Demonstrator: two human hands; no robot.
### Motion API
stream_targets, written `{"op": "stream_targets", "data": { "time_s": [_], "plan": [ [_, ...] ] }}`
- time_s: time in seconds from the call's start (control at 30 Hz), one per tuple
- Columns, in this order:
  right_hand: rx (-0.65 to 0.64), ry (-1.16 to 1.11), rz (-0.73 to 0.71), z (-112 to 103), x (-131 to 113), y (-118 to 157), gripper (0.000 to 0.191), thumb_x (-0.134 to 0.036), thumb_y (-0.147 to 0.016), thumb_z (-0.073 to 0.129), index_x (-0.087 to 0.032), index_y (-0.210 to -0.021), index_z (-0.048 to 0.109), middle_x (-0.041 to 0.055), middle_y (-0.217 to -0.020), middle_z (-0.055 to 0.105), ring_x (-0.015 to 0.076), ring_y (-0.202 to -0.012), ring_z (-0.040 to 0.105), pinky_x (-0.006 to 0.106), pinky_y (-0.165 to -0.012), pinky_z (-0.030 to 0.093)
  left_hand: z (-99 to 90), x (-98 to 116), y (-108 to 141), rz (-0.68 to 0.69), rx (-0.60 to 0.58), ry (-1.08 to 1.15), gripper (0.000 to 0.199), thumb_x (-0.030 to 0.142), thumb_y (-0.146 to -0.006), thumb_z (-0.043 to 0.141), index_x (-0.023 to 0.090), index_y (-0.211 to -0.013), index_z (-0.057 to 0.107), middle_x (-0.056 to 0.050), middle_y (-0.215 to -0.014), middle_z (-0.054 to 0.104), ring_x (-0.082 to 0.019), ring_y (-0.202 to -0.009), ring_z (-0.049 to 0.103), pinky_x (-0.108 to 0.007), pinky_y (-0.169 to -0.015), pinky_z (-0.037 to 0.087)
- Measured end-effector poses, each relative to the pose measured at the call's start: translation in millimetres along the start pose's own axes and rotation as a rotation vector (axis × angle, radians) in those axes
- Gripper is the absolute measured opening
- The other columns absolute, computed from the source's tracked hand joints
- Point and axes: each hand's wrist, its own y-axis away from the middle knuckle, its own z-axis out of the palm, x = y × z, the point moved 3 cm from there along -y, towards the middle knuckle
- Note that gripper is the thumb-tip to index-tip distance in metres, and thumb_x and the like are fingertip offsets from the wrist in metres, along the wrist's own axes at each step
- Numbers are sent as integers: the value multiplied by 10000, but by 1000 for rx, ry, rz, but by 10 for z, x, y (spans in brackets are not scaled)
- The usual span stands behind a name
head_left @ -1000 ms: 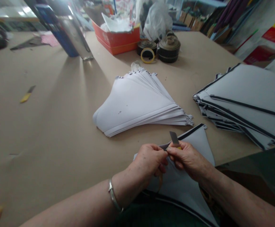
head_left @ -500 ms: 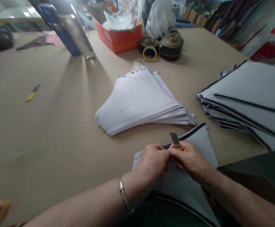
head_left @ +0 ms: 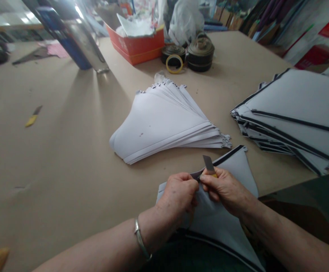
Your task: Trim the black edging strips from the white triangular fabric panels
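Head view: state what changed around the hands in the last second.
Little moved: the whole scene drifted slightly up and left in the view, as the head shifted. Nothing was taken up or let go: the right hand keeps the yellow-handled utility knife at the edge of the black-edged white panel, pinched by the left hand. The fanned white stack stayed put.

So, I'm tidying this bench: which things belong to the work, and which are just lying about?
Belonging to the work: the utility knife in the right hand; the black-edged panel in the left hand; the fanned white stack; the black-edged stack.
Likely lying about: the yellow-handled knife; the tape rolls; the orange box.
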Motion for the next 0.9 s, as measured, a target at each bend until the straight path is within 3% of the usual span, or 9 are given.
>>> {"op": "stream_targets", "data": {
  "time_s": [0.23, 0.37, 0.47, 0.53, 0.6, 0.77, 0.9],
  "plan": [
    [-5, -11, 6, 12, -20, -1, 256, -340, -682, 664, -158, -595, 505, -73, -475, 496, 13, -299, 338, 157, -328, 207, -119, 16, 74, 26, -35, -38, 73, 145, -549, 477, 189, -501, 509, 38, -396, 496, -73, -326, 360, -187, -342, 218],
    [0, -23, 13, 13, -17, -3, 243, -333, -681, 669, -163, -624, 505, -76, -485, 500, 15, -301, 338, 159, -330, 211, -239, 44, 178, 49, -13, -70, 103, 113, -531, 480, 168, -475, 546, 70, -372, 401, -40, -328, 278, -178, -359, 176],
    [5, -30, 17, 4, -6, -6, 250, -335, -683, 678, -167, -649, 496, -73, -519, 522, 14, -307, 349, 156, -329, 209, -346, 67, 268, 113, 9, -33, 78, 126, -527, 520, 159, -471, 562, 38, -533, 497, -43, -394, 343, -169, -354, 228],
    [-1, -35, 14, -2, -2, -6, 259, -343, -697, 677, -166, -652, 493, -74, -523, 518, 11, -312, 351, 154, -332, 206, -380, 73, 313, 143, -45, 55, 62, 147, -535, 558, 148, -474, 571, -25, -827, 610, -82, -527, 486, -174, -375, 349],
    [-11, -38, 11, -6, -1, -4, 274, -358, -715, 669, -162, -642, 493, -78, -502, 494, 8, -313, 341, 153, -337, 203, -373, 67, 338, 127, -144, 194, 71, 154, -554, 583, 139, -485, 579, -58, -1049, 598, -130, -688, 560, -197, -443, 463],
    [2, -41, 19, -4, -4, 5, 281, -360, -715, 670, -164, -638, 484, -76, -512, 500, 9, -310, 337, 160, -336, 195, -297, 44, 348, 38, -393, 513, 42, 121, -614, 607, 142, -578, 601, -55, -882, 605, -161, -767, 573, -222, -506, 534],
    [5, -53, 19, 6, -13, 9, 274, -346, -720, 668, -168, -644, 475, -79, -514, 496, 10, -312, 335, 163, -340, 200, -366, 5, 360, 21, -466, 563, 52, 99, -642, 617, 120, -595, 612, -75, -815, 634, -165, -759, 589, -214, -511, 530]
  ]
}}
